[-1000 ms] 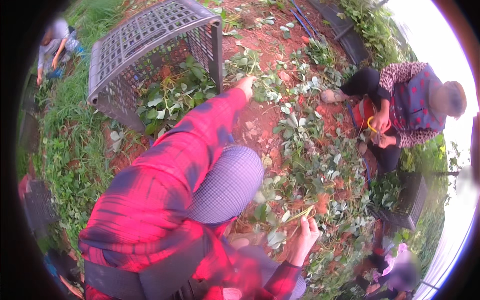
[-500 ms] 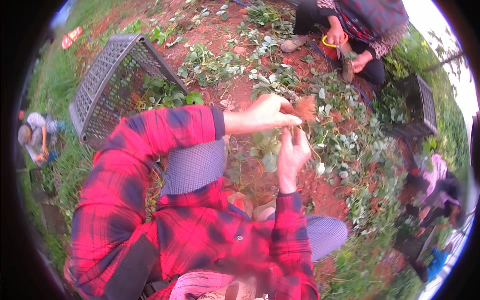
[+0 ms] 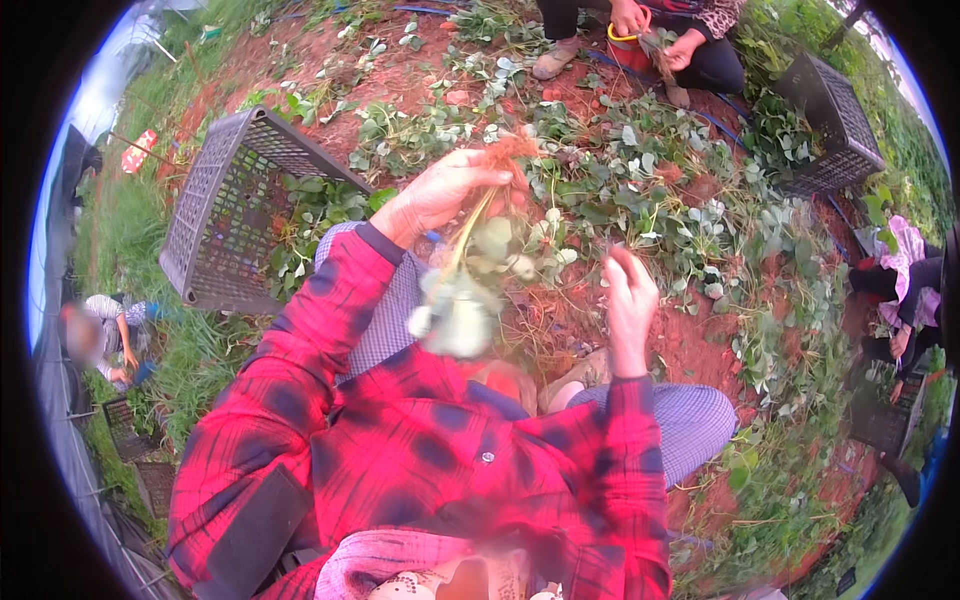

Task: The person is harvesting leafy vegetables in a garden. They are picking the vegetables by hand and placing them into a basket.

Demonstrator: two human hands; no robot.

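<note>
Beside the tilted grey crate (image 3: 235, 215), a plant hangs upside down from a raised hand.

Just right of the crate's open mouth, the left hand (image 3: 440, 190) is closed on the uprooted plant (image 3: 470, 290) near its reddish roots, which stick up above the fingers; the pale stems and blurred leaves dangle below, over the knees in checked trousers. Further right of the crate, the right hand (image 3: 628, 300) is lifted with its fingers loosely curled together, apart from the plant; whether it pinches anything is too blurred to tell. Beyond the crate, red soil (image 3: 700, 345) lies strewn with leafy plants, and a second dark crate (image 3: 830, 130) stands near a crouching person (image 3: 660, 30).
</note>
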